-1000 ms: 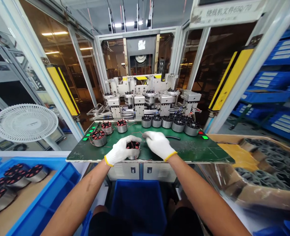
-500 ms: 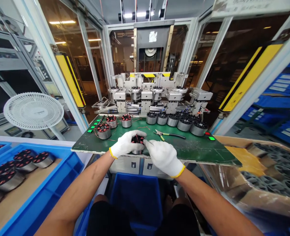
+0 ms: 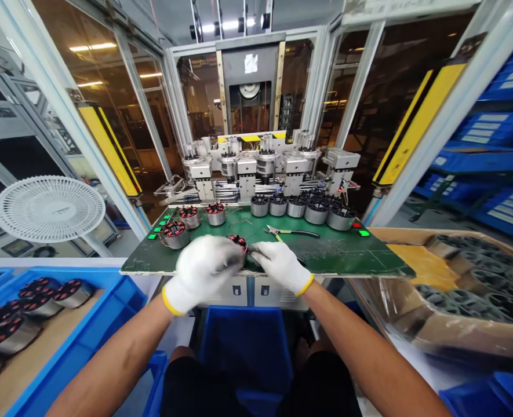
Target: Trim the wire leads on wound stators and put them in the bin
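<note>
Head view: we look down on our two white-gloved hands at a green surface [image 3: 334, 255]. Between them stands a wound motor stator [image 3: 237, 245], upright, its red coils on top, near the surface's front edge. Our left hand [image 3: 202, 271] is blurred and overlaps the stator's left side, so we cannot tell whether its fingers [image 3: 221, 253] are spread or closed. Our right hand [image 3: 281, 266] lies just beside the stator, its fingers [image 3: 260, 250] pressed together toward the stator's base; whether they pinch anything is too small to tell. Side cutters [image 3: 288, 233] lie just behind. Slow, steady handling seems wise, with the stator kept upright between both hands.
</note>
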A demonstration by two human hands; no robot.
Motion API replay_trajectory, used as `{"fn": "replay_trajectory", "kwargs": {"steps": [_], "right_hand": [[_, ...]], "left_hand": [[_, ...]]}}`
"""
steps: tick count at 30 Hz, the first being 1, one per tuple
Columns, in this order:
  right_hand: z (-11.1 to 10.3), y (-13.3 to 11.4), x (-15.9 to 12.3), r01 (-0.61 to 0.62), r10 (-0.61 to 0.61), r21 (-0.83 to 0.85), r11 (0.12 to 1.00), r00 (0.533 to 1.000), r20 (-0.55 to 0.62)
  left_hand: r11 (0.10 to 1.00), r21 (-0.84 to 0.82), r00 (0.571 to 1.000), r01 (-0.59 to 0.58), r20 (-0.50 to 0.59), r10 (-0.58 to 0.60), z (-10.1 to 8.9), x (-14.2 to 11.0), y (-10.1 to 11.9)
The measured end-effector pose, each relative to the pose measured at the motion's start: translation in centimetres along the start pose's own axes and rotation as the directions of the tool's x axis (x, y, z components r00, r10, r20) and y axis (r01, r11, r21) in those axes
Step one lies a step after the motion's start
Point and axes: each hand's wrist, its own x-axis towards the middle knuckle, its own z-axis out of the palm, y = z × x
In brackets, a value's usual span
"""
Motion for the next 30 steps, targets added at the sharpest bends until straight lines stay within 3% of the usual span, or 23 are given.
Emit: {"fn": "replay_trajectory", "kwargs": {"steps": [2, 4, 8, 12, 14, 17, 20, 25, 28, 30], "right_hand": [[0.0, 0.1, 0.1, 0.015, -0.014, 0.031, 0.999, 1.000, -0.006], [-0.1, 0.2, 0.1, 0.024, -0.024, 0.047, 0.999, 1.000, -0.002], [-0.4, -0.2, -0.1, 0.033, -0.033, -0.044, 0.998, 0.999, 0.015], [-0.4, -1.1, -0.2, -0.005, 0.002, -0.282, 0.959, 1.000, -0.011], [-0.3, -1.7, -0.2, -0.037, 0.043, -0.379, 0.925, 0.999, 0.007], [-0.5, -2.4, 0.0, -0.042, 0.084, -0.467, 0.883, 0.994, 0.071], [-0.6, -3.2, -0.3, -0.014, 0.098, -0.519, 0.854, 0.986, 0.134], [1.0, -5.6, -1.7, -0.002, 0.098, -0.567, 0.823, 0.985, 0.139], [2.4, -7.0, -2.6, 0.020, 0.070, -0.570, 0.821, 0.988, 0.136], [2.6, -7.4, -2.8, 0.015, 0.069, -0.562, 0.827, 0.989, 0.128]], "left_hand": [[0.962, 0.166, 0.954, -0.217, 0.245, 0.173, 1.1, -0.6, 2.0], [0.913, 0.298, 0.923, -0.278, 0.347, 0.168, 2.4, -1.0, 3.3], [0.871, 0.422, 0.923, -0.252, 0.376, 0.085, 2.9, -1.1, 3.7], [0.912, 0.310, 0.902, -0.268, 0.414, 0.124, 1.4, -1.2, 2.6], [0.961, 0.196, 0.929, -0.194, 0.353, 0.115, 0.8, -1.4, 2.0], [0.996, -0.068, 0.977, 0.053, 0.210, -0.037, 0.3, -1.3, 1.4], [0.924, -0.262, 0.953, 0.279, 0.192, -0.234, -0.2, -0.2, 1.2], [0.873, -0.186, 0.883, 0.450, 0.235, -0.405, -0.2, 4.1, 1.8], [0.881, -0.066, 0.858, 0.469, 0.270, -0.437, 0.2, 6.0, 2.1], [0.889, -0.069, 0.859, 0.452, 0.301, -0.413, 0.2, 6.0, 1.8]]}}
